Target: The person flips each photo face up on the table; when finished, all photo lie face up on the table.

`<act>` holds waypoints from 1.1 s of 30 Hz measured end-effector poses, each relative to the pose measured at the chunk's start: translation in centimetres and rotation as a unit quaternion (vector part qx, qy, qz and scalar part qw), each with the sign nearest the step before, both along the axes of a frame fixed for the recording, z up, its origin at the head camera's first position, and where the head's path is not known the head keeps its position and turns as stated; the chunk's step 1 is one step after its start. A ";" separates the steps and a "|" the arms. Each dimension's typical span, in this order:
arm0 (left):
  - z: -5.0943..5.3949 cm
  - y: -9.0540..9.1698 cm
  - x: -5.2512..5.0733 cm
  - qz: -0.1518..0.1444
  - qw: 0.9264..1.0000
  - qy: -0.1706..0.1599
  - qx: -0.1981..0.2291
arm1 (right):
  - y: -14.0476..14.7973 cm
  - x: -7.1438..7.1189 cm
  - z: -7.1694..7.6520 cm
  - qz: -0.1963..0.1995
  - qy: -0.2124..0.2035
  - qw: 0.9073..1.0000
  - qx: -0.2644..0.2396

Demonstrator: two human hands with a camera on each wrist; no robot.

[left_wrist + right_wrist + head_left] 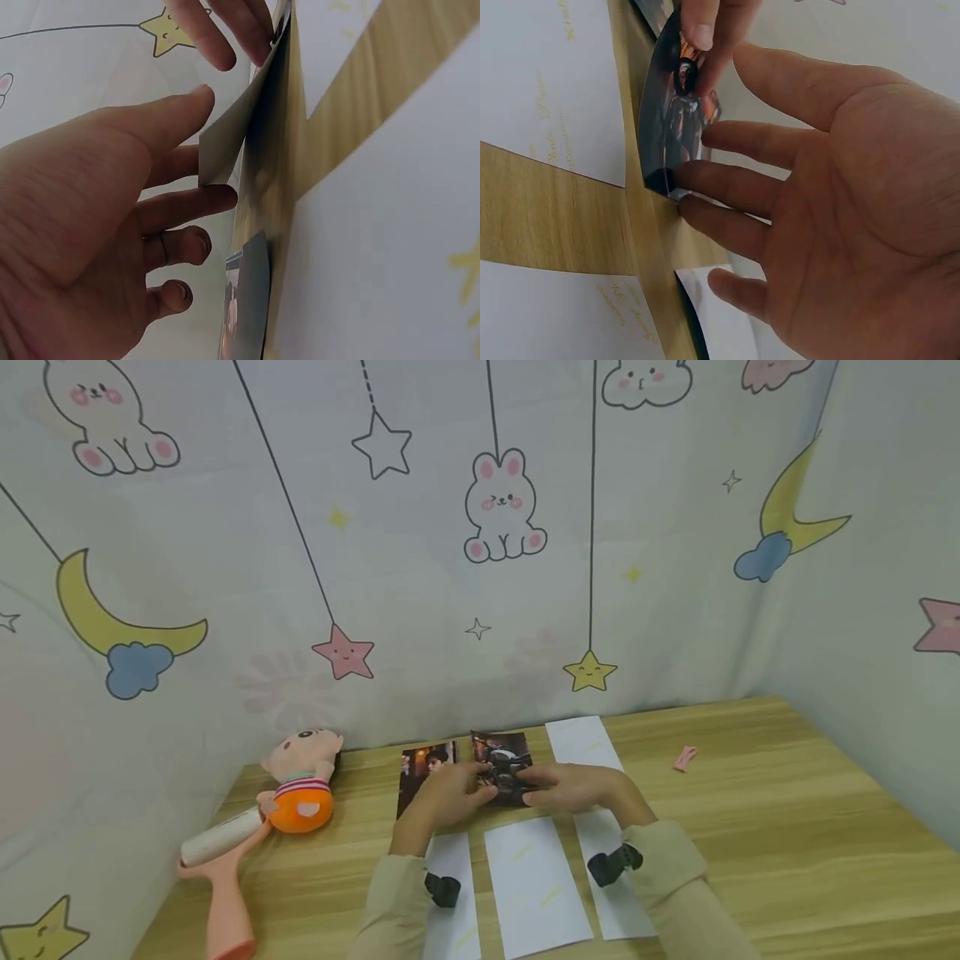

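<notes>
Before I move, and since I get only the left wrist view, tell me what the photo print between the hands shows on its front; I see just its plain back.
Observer: The photo print bears a dark picture of what looks like a motorcycle.
Operator: Now name what lies toward the left end of the table.
Observer: A pink lint roller, beside a plush toy in orange shorts.
Operator: Then tell me what lies to the right of the white sheets.
Observer: A small pink bow lies there on the table.

We list one photo print (506, 767): dark, rectangular, motorcycle pictured, picture side uppermost, surface bowed, an edge raised; placed just right of the portrait print (417, 770).
</notes>
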State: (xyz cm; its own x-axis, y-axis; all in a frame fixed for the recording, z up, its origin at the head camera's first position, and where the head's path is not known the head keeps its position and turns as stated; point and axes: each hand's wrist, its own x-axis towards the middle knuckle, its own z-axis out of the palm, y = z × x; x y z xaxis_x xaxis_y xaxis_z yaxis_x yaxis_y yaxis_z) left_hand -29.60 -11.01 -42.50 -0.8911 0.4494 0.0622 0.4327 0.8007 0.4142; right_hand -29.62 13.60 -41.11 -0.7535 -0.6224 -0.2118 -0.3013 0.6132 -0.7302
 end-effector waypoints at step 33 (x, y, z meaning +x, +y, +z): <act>1.1 4.1 -0.5 -0.016 0.999 -0.006 -0.042 | 4.6 -0.7 1.9 -0.036 0.056 0.995 -0.069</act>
State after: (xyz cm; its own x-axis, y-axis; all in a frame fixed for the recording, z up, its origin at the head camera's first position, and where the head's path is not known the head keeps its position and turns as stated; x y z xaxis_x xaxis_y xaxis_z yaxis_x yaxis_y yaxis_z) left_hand -30.11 -6.91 -41.39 -0.8768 0.4807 0.0119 0.4536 0.8188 0.3519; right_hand -30.37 18.19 -39.20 -0.8115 -0.5829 -0.0401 -0.3443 0.5326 -0.7732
